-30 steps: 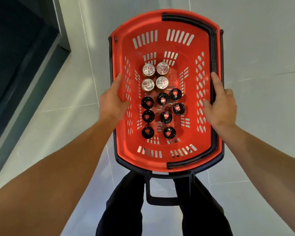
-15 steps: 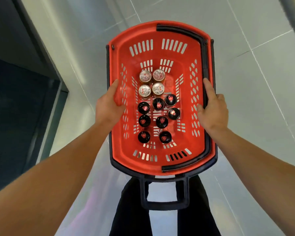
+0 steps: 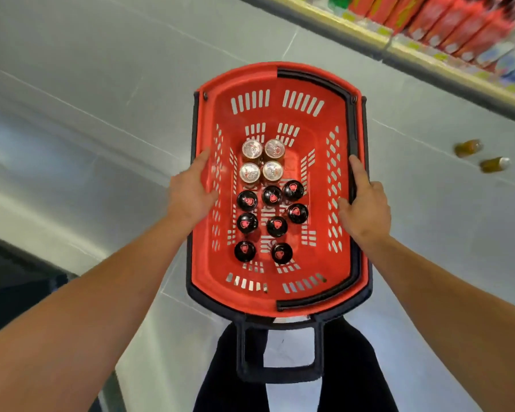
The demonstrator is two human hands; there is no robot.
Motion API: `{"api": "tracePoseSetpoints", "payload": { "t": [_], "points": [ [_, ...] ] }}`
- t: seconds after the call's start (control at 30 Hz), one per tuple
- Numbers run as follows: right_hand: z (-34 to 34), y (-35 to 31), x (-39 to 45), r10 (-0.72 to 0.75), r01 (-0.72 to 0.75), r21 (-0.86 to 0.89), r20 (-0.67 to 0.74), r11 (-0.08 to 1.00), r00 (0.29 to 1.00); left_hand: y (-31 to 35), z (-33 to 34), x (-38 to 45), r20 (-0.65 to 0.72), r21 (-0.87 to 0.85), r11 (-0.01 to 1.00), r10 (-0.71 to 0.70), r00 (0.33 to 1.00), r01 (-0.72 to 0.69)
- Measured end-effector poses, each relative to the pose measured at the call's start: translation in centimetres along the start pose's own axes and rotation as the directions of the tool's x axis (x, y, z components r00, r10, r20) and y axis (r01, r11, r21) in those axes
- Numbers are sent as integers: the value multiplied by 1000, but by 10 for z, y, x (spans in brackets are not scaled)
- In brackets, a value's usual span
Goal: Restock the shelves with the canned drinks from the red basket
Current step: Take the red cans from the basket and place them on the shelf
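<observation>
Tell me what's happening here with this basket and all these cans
A person is carrying a red basket of canned drinks, gripping its left rim with the left hand and its right rim with the right hand. Inside stand four silver-topped cans at the far end and eight black-topped cans nearer the body, all upright. A stocked shelf shows blurred at the upper right, and two bottles lie on the floor near it. No can has been taken out yet.

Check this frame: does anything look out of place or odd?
Yes. Two small brownish bottles lie on their sides on the floor tiles, right of the red basket, rather than on the shelf behind. The cans in the basket stand upright; nothing looks spilled.
</observation>
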State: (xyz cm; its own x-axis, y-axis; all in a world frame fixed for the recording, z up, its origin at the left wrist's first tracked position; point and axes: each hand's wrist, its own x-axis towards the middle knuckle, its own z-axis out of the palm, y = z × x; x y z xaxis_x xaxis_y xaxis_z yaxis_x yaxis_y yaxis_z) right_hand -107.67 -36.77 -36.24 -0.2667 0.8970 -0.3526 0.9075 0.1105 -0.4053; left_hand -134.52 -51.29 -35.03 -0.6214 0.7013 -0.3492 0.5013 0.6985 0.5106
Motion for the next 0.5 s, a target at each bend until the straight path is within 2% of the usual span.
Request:
{"api": "tracePoseSetpoints", "payload": {
  "t": [0.2, 0.37, 0.5],
  "points": [
    [-75, 110, -33, 203, -196, 82, -89, 977, 975, 121, 52, -20, 129, 24, 964, 261, 957, -266],
    [-130, 224, -58, 311, -284, 166, -172, 944, 935, 228, 117, -53, 249, 55, 920, 363, 898, -388],
    [-172, 314, -89, 435, -385, 234, -220, 893, 873, 321, 175, -94, 349, 87, 878, 415, 840, -470]
  ]
}}
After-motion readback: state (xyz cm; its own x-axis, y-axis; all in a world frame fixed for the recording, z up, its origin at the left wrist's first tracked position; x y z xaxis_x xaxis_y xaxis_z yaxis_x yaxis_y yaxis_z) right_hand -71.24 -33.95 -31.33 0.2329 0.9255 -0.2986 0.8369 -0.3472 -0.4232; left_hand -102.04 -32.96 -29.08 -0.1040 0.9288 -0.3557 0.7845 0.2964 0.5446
